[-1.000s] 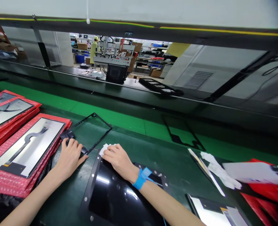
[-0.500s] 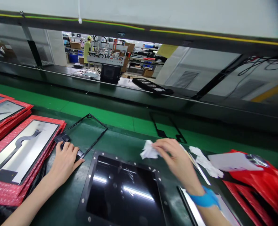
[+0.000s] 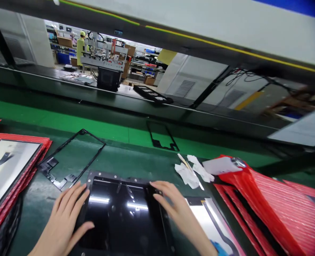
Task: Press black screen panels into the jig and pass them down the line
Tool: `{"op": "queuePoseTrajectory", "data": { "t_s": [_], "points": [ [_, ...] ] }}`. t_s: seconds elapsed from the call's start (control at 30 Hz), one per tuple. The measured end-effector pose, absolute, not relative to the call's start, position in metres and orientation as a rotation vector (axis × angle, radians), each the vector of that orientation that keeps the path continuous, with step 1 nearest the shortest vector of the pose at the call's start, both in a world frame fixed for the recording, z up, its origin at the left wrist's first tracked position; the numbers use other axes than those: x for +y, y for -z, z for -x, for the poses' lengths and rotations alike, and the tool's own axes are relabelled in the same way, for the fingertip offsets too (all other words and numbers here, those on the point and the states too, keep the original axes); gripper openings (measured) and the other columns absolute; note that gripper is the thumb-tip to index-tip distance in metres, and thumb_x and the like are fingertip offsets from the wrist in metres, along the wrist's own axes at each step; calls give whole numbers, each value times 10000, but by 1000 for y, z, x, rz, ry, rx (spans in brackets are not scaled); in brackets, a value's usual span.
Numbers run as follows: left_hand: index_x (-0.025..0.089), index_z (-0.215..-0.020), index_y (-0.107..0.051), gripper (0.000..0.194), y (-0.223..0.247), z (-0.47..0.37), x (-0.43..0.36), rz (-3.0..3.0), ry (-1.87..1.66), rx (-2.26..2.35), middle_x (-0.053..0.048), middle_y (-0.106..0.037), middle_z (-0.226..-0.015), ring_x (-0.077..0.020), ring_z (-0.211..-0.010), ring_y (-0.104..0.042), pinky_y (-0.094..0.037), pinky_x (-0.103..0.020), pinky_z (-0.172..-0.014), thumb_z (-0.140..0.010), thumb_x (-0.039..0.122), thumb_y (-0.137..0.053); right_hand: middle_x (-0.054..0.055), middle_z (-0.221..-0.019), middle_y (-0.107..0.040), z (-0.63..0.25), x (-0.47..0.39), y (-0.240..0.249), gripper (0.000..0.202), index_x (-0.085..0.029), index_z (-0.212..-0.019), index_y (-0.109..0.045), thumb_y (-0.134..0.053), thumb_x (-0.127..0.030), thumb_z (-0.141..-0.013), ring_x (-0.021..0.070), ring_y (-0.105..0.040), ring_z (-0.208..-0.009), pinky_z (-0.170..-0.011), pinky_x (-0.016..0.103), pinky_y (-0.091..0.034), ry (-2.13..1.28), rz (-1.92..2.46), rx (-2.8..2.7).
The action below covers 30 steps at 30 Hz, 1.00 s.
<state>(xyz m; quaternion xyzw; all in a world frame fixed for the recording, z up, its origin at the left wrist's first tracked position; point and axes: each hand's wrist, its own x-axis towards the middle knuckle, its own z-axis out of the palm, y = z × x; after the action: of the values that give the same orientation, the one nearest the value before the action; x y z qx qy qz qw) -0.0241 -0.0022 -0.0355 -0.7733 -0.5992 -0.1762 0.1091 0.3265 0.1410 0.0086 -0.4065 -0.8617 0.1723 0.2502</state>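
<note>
A black panel with a glossy dark screen (image 3: 125, 217) and pale round dots along its border lies flat before me. My left hand (image 3: 65, 217) is at its left edge, fingers stretched out and thumb reaching over the panel. At the upper right corner, my right hand (image 3: 174, 206) has its fingers apart, the tips at the panel's edge. A thin black frame (image 3: 94, 155) with wider lower parts lies behind my left hand. Right of the panel are crumpled white wipes (image 3: 186, 175) and a thin pale stick (image 3: 191, 170).
Red bubble-wrap sleeves with a silvery display panel (image 3: 16, 170) are stacked at left. More red sleeves (image 3: 285, 209) and a whitish bottle (image 3: 221, 164) lie at right. Another display panel (image 3: 204, 217) is beside my right arm. A second black frame (image 3: 159, 145) lies on the green strip.
My left hand has left the thin black frame and come to the panel's left edge. My right hand has let go of the white wipe and moved to the panel's right corner. The view shifted right.
</note>
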Motion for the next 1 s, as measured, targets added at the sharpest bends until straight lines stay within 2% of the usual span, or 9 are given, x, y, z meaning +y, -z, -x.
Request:
{"op": "queuePoseTrajectory", "data": {
  "t_s": [0.1, 0.23, 0.37, 0.47, 0.57, 0.63, 0.8, 0.9, 1.0],
  "points": [
    [135, -1513, -251, 772, 51, 11, -16, 2277, 584, -1814, -145, -356, -1549, -314, -1464, -223, -221, -440, -1139, -898, 473, -572, 51, -1233, -632, -278, 130, -10, 315, -278, -1310, -538, -479, -247, -1001, 207, -563, -1155, -974, 386, -484, -512, 1011, -2451],
    [109, -1525, -229, 808, 60, 5, -19, 2163, 560, -1839, -143, -383, -1538, -330, -1465, -229, -194, -465, -1158, -899, 499, -559, 86, -1090, -661, -236, 127, -1, 311, -211, -1272, -565, -423, -165, -999, 254, -588, -1011, -852, 445, -481, -202, 1030, -2579],
    [111, -1517, -267, 822, 61, 4, -16, 2093, 487, -1838, -134, -417, -1521, -355, -1458, -244, -155, -499, -1179, -887, 547, -567, 69, -1010, -652, -225, 131, 11, 205, -201, -1102, -609, -427, -210, -1007, 246, -590, -950, -830, 421, -466, -249, 1114, -2421],
    [118, -1524, -241, 754, 59, 1, -14, 2126, 520, -1897, -133, -358, -1555, -342, -1480, -190, -165, -495, -1186, -929, 476, -535, 35, -940, -636, -223, 138, 12, 181, -224, -1039, -592, -419, -274, -1022, 217, -594, -903, -821, 381, -467, -446, 1128, -2258],
    [194, -1526, -208, 557, 56, -3, -11, 2205, 746, -2104, -106, -254, -1602, -290, -1506, -103, -260, -501, -1163, -1005, 282, -385, 18, -966, -625, -224, 140, 3, 188, -255, -1079, -573, -402, -314, -1031, 207, -583, -926, -857, 370, -451, -562, 1101, -2193],
    [268, -1491, -248, 481, 53, -6, -7, 2242, 974, -2233, -80, -220, -1616, -268, -1513, -53, -299, -539, -1145, -1017, 232, -325, 13, -989, -618, -226, 138, -5, 184, -272, -1093, -565, -401, -328, -1031, 207, -571, -961, -886, 369, -434, -593, 1083, -2172],
    [335, -1365, -351, 368, 45, -12, 0, 2256, 1427, -2260, -55, -245, -1610, -260, -1516, 10, -259, -613, -1149, -1005, 269, -386, 18, -1039, -598, -239, 134, -18, 171, -293, -1119, -558, -439, -362, -1016, 215, -560, -1007, -874, 365, -432, -598, 1082, -2154],
    [376, -1390, -307, 401, 42, -17, 1, 2251, 1581, -2312, -42, -257, -1607, -244, -1516, -43, -228, -613, -1162, -1006, 293, -386, 27, -1043, -594, -245, 136, -18, 187, -291, -1135, -557, -451, -381, -1010, 214, -573, -999, -876, 366, -440, -619, 1091, -2152],
    [399, -1412, -308, 417, 40, -21, 1, 2223, 1686, -2409, -27, -194, -1626, -244, -1503, -128, -237, -585, -1171, -1006, 341, -383, 35, -1035, -595, -248, 137, -16, 203, -280, -1145, -553, -451, -390, -1008, 210, -588, -986, -889, 367, -452, -673, 1084, -2152]
  ]
}}
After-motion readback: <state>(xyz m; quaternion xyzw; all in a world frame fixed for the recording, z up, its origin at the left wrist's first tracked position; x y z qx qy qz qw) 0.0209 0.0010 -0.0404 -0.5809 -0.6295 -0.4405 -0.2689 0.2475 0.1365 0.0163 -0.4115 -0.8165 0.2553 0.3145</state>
